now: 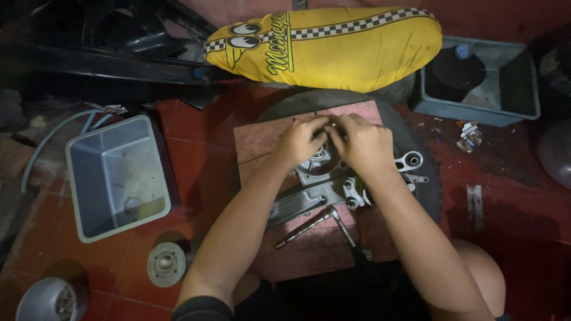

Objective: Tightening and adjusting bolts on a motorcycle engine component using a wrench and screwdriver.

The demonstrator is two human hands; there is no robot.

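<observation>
Crouching over a metal engine casing (333,184) lying on a reddish board (267,142), itself sitting on a dark tyre (425,178) on the red tiled floor (196,160). Both hands meeting right over the casing's round bearing end, far side from the body: left hand (302,141) and right hand (361,142) touching at the fingertips, fingers (334,128) curling inward and pinching something small between them, too hidden to say what exactly. Neither hand clearly nearer, both sitting about level on the same spot.

Casing's long axis running diagonally, from the round end under the hands down toward the near-left corner of the board. So the gripped bit lying straight under the fingers, with the casing's tail pointing back toward the left forearm.

Just nearer than the casing, still on the board: a T-handle wrench (324,221), lying loose, nobody touching it. Left of the casing, well apart, on the floor: a grey plastic tub (116,178), and nearer than that a round metal disc (166,263). Beyond the casing, a yellow seat (324,47) with a chequered stripe. Right of that, a blue-grey bin (523,89).
</observation>
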